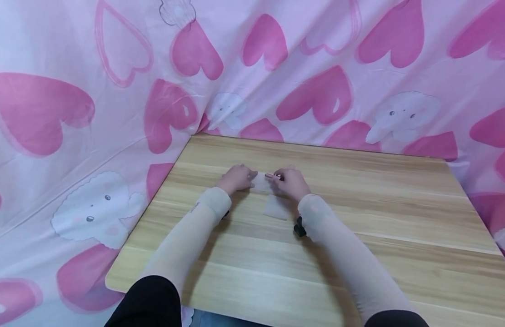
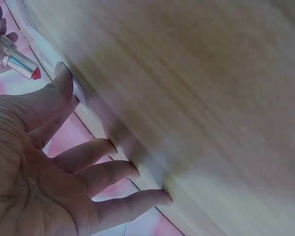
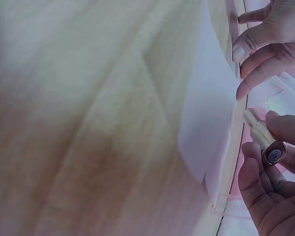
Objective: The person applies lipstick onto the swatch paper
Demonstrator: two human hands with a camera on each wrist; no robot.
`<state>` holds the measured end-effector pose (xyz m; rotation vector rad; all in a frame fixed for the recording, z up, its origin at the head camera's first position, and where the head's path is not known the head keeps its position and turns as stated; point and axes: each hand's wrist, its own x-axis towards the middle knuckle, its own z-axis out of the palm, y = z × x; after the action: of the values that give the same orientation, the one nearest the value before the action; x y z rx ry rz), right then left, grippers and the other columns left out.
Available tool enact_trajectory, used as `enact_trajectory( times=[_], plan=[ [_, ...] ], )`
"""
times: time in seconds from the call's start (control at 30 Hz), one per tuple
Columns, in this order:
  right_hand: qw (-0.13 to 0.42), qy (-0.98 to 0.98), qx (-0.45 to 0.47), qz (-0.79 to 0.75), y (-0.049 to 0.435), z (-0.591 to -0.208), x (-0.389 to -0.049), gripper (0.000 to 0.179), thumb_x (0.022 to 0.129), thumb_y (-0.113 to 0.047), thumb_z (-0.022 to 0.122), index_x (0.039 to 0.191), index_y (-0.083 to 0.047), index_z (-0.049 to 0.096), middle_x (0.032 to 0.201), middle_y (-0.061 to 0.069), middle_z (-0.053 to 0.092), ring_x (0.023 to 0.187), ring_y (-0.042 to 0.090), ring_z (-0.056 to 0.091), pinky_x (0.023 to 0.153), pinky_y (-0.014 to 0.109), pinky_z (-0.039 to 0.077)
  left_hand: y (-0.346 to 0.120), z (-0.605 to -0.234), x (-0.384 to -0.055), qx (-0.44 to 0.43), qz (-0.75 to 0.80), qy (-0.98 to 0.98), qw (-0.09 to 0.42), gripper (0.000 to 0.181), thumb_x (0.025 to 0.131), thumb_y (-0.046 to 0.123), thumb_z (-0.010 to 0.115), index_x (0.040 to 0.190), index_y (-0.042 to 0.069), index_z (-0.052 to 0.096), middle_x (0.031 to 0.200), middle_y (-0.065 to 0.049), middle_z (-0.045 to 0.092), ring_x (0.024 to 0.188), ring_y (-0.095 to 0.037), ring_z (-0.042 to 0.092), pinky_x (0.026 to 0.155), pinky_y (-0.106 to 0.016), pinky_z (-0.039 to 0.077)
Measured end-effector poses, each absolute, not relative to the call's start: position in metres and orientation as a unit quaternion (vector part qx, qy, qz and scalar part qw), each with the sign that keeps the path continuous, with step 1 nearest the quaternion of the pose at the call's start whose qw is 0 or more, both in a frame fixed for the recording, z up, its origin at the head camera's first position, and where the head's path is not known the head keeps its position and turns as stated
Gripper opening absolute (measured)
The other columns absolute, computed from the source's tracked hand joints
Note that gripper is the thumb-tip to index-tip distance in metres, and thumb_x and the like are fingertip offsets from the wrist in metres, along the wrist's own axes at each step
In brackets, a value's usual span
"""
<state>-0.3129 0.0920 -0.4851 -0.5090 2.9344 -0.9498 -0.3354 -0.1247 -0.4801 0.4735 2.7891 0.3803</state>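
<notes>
Cloth, left and behind: a pink heart-patterned backdrop hung along the wooden surface.
Left hand: the left hand had its fingers spread and loosely extended, fingertips down on the surface, thumb and forefinger at the edge of the far white sheet.
Far sheet: it lay flat between the two hands, its right part beneath the right hand.
Lipstick: the lipstick was between the hands, over the far sheet, its red tip uncovered and pointing toward the left hand, apart from that hand's fingers.
Near sheet: a second white sheet lay closer to the person, just below the right hand.
Right hand: thumb and fingers pinched the lipstick by its tube, the base facing the right wrist.
</notes>
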Motion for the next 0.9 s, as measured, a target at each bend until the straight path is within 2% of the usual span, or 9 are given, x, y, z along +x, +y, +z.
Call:
enact_trajectory(
  times=[0.2, 0.4, 0.5, 0.63, 0.73, 0.9],
  plan=[
    [0.023, 0.941, -0.153, -0.300, 0.087, -0.484, -0.321, 0.027, 0.098, -0.026, 0.065, 0.114, -0.008, 0.076, 0.101, 0.008, 0.072, 0.096, 0.026, 0.051, 0.087, 0.042, 0.046, -0.123, -0.478, -0.337, 0.164, 0.133, 0.968, 0.138, 0.053, 0.095, 0.030, 0.072, 0.145, 0.025, 0.055, 0.152, -0.011, 0.048, 0.143, -0.036, 0.038, 0.112, -0.059, 0.034],
    [0.030, 0.942, -0.140, -0.304, 0.080, -0.484, -0.326, 0.028, 0.100, -0.032, 0.063, 0.109, -0.009, 0.077, 0.100, 0.006, 0.073, 0.101, 0.028, 0.053, 0.093, 0.046, 0.045, -0.122, -0.477, -0.336, 0.155, 0.138, 0.967, 0.147, 0.053, 0.095, 0.030, 0.071, 0.145, 0.027, 0.054, 0.156, -0.012, 0.041, 0.146, -0.038, 0.031, 0.106, -0.072, 0.031],
    [0.034, 0.944, -0.140, -0.298, 0.077, -0.484, -0.325, 0.028, 0.100, -0.029, 0.062, 0.109, -0.008, 0.077, 0.100, 0.006, 0.073, 0.100, 0.029, 0.052, 0.092, 0.045, 0.043, -0.121, -0.478, -0.336, 0.154, 0.141, 0.967, 0.146, 0.053, 0.094, 0.030, 0.072, 0.144, 0.027, 0.055, 0.155, -0.011, 0.044, 0.145, -0.038, 0.033, 0.107, -0.070, 0.032],
    [0.047, 0.946, -0.138, -0.289, 0.074, -0.483, -0.325, 0.030, 0.099, -0.028, 0.063, 0.114, -0.006, 0.075, 0.109, 0.009, 0.073, 0.104, 0.029, 0.051, 0.093, 0.045, 0.041, -0.122, -0.479, -0.335, 0.153, 0.141, 0.967, 0.145, 0.053, 0.094, 0.030, 0.072, 0.144, 0.027, 0.056, 0.153, -0.011, 0.047, 0.144, -0.038, 0.036, 0.109, -0.066, 0.033],
    [0.053, 0.946, -0.139, -0.289, 0.073, -0.482, -0.325, 0.031, 0.099, -0.031, 0.065, 0.115, -0.006, 0.075, 0.111, 0.009, 0.073, 0.105, 0.029, 0.051, 0.094, 0.045, 0.040, -0.123, -0.479, -0.334, 0.146, 0.143, 0.968, 0.148, 0.052, 0.095, 0.030, 0.072, 0.144, 0.027, 0.055, 0.155, -0.011, 0.044, 0.145, -0.038, 0.033, 0.107, -0.069, 0.033],
    [0.057, 0.943, -0.153, -0.289, 0.070, -0.478, -0.323, 0.026, 0.098, -0.027, 0.066, 0.110, -0.007, 0.077, 0.105, 0.006, 0.075, 0.100, 0.027, 0.054, 0.096, 0.045, 0.033, -0.124, -0.479, -0.336, 0.146, 0.143, 0.968, 0.146, 0.052, 0.095, 0.029, 0.072, 0.144, 0.027, 0.056, 0.153, -0.010, 0.047, 0.144, -0.038, 0.036, 0.106, -0.071, 0.032]
  ],
)
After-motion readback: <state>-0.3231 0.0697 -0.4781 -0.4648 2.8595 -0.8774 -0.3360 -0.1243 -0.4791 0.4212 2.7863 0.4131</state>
